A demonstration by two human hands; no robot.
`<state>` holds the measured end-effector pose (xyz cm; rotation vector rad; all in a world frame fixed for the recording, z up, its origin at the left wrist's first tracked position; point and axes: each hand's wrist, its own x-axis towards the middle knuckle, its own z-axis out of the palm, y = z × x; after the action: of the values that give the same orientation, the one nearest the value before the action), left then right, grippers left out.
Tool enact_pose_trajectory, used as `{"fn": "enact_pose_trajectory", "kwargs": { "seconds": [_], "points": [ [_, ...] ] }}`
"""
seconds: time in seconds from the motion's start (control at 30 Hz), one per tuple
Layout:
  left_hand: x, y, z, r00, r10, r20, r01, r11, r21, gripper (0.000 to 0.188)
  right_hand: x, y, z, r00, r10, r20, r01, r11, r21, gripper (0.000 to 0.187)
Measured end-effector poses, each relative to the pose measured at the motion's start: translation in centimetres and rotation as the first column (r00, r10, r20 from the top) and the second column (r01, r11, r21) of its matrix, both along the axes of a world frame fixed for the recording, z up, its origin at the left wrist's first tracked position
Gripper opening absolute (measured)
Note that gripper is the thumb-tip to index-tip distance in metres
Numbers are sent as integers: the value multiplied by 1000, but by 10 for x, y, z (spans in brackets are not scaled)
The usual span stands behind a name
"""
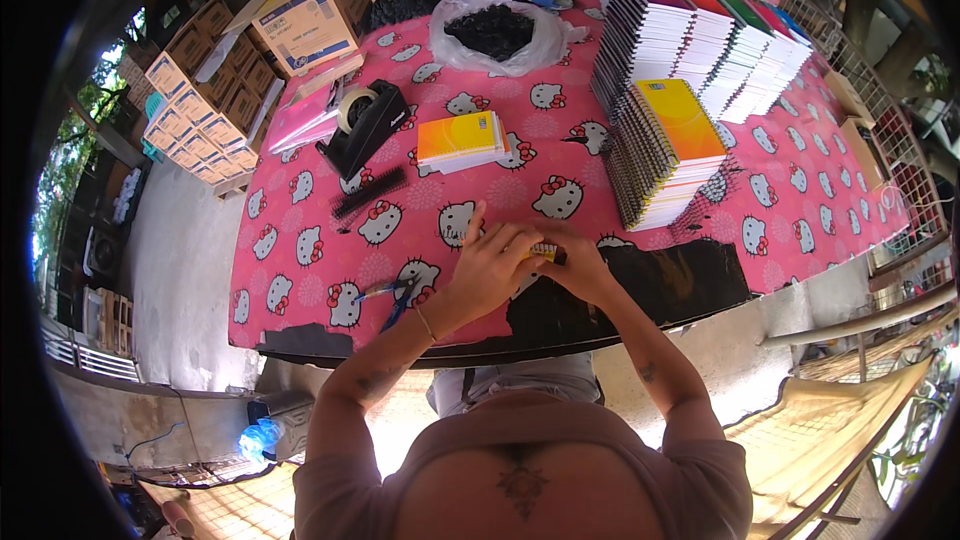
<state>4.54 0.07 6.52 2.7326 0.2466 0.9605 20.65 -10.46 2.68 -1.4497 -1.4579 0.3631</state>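
Close to the table's front edge, my left hand (pixel 492 262) and my right hand (pixel 578 262) meet around a small yellow thing (pixel 543 252) with pale marks. Most of it is hidden by my fingers, so its kind does not show. Both hands are closed on it, though one finger of the left points up and away. Beyond them lies a short stack of yellow-covered books (pixel 460 140). To the right stands a tall stack of spiral notebooks (pixel 672 155) with yellow-orange covers. A pair of blue-handled pliers or scissors (pixel 398 300) rests left of my left wrist.
A black tape dispenser (pixel 362 130) and dark binding coils (pixel 368 193) sit on the left of the pink table cover (pixel 320 270). Farther back are a plastic bag of black coils (pixel 490 32), cartons (pixel 310 20) and tall notebook stacks (pixel 660 30). Torn cover bares black tabletop (pixel 690 275).
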Motion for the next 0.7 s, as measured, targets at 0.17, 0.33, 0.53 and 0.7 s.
{"fn": "enact_pose_trajectory", "kwargs": {
  "seconds": [0.17, 0.33, 0.53, 0.7],
  "points": [
    [-2, 7, -5, 996, 25, -87, -25, 1000, 2, 24, 15, -22, 18, 942, 71, -329, -107, 990, -91, 33],
    [0, 6, -4, 996, 13, -84, -12, 1000, 14, 14, 29, -18, 26, 950, 19, -310, -94, 969, -227, 21],
    [3, 6, -3, 997, 12, -76, -10, 999, 31, 12, 43, -14, 30, 962, 146, -230, -195, 958, -209, 13],
    [-2, 6, -3, 999, -13, -50, 12, 1000, -9, 16, 37, -7, 36, 969, 217, -119, -232, 963, -140, 12]
  ]
}}
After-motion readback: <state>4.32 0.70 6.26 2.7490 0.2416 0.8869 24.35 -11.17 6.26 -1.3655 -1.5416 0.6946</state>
